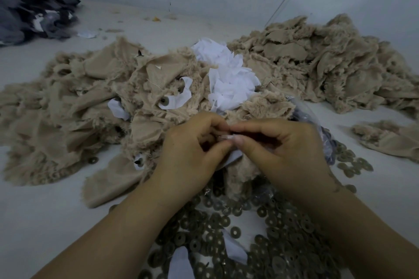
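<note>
Left hand (192,149) and right hand (285,149) pinch a fur piece (241,171) mid-frame; fur heaps (90,97) behind, washers (272,233) below, dark cloth (27,7) upper left.

The beige cloth pieces (90,102) looked fuzzy and frayed, the white scraps (229,75) thin and smooth, the ring-shaped discs (260,233) dull metallic, the bag (303,111) glossy clear plastic, the worktop (34,222) matt.

The small thing (223,137) that the left grip (192,152) and the right grip (283,149) are pinching is showing too small to name. Both grips are covering most of the white scrap (234,157) and fur piece (240,170) beneath them. Below the grips, washers (249,233) are running off the bottom edge.
</note>
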The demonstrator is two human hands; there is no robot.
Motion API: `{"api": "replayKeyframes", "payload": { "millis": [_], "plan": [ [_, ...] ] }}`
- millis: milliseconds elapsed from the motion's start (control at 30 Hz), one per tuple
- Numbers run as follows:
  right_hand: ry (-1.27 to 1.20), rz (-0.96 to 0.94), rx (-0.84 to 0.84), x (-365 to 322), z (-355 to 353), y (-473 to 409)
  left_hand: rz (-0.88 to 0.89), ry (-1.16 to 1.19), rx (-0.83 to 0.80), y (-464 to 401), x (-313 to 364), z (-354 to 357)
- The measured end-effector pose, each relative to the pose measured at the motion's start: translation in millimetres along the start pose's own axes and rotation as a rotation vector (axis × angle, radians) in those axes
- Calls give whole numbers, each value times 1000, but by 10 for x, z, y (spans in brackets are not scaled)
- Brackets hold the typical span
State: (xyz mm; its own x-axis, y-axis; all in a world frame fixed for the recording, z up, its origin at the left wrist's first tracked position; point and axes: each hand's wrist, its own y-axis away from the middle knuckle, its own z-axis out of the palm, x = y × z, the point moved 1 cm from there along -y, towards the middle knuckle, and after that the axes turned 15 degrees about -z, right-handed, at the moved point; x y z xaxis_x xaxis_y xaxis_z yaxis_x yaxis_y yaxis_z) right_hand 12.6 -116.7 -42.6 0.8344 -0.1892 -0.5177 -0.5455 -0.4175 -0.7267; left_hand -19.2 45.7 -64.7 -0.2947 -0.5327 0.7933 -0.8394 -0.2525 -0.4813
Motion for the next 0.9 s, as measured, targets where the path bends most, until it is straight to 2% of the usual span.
{"api": "replayKeyframes", "payload": {
  "millis": [133, 367, 700, 800, 900],
  "plan": [
    [49, -38, -10, 28, -21, -4, 112, -203, -24, -18, -40, 9],
    [234, -218, 15, 12, 50, 20, 189, -249, -14, 25, -60, 46],
    [360, -289, -14, -43, 100, 63, 290, -268, 47, 69, -96, 65],
    [297, -251, -33, -75, 73, 37, 236, -206, 46, 43, -51, 47],
    [210, -59, -47, -86, 37, -6, 42, 32, 66, -32, 18, -2]
  ]
}}
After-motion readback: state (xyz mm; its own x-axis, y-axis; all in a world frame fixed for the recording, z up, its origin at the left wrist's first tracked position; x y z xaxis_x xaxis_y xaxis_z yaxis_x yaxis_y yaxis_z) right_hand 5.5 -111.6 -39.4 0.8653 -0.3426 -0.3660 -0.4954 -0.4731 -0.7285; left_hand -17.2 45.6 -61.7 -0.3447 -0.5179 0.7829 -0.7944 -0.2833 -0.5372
